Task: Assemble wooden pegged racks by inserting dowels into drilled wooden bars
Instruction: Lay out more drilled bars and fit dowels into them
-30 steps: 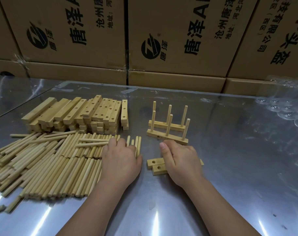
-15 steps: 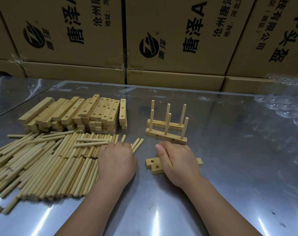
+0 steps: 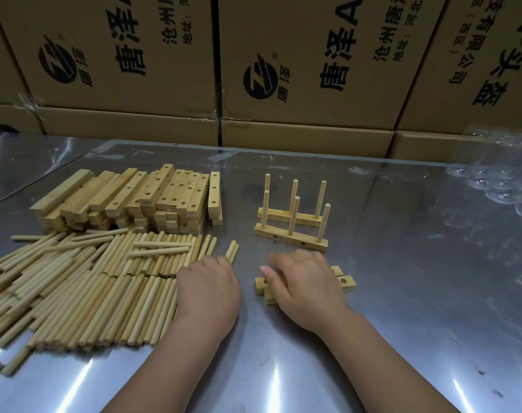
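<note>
Printed cardboard boxes (image 3: pixel 313 64) stand stacked behind the shiny table (image 3: pixel 402 293).

The surface (image 3: pixel 402 293) was shiny metal, lots of glare. A big heap of dowels (image 3: pixel 75 281) lay on the left, with a stack of drilled bars (image 3: pixel 140 198) just behind it. One finished rack (image 3: pixel 292 231) stood mid-surface, two loose bars (image 3: pixel 347 283) lay just in front, and bubble wrap (image 3: pixel 504 186) sat far right.

Left hand (image 3: pixel 207 289): moved right, off the dowel pile (image 3: pixel 75 281), drawing two dowels (image 3: pixel 232 251) clear at an angle. Right hand (image 3: pixel 305 289): the drilled bars (image 3: pixel 347 284) beneath it are now staggered, one end jutting right.
</note>
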